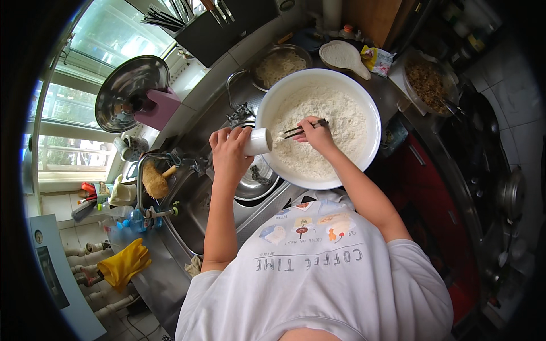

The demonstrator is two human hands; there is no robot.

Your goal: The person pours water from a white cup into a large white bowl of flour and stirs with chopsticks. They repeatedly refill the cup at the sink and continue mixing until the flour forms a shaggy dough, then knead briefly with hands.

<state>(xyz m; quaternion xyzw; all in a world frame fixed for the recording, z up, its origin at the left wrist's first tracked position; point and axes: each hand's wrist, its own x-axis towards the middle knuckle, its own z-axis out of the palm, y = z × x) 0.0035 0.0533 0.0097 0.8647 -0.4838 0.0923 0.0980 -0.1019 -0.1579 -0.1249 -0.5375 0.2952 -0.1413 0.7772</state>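
Note:
A large white enamel basin [374, 111] with a dark blue rim holds a broad bed of white flour [337, 106]. My left hand [230, 149] grips a white cup [257, 142], tipped on its side over the basin's left edge with its mouth facing the flour. Whatever is inside the cup is hidden. In my right hand [316, 135] is a pair of dark chopsticks [294, 131], their tips down at the flour close to the cup's mouth. Damp-looking clumps lie near those tips.
Left of the basin is a steel sink [187, 226] with a curved faucet [143, 170] and a metal bowl [256, 179]. Behind stand a pan of noodle-like strips [281, 68] and a scoop of flour [341, 55]. A bowl of brown filling [426, 83] sits right, by the stove [465, 136].

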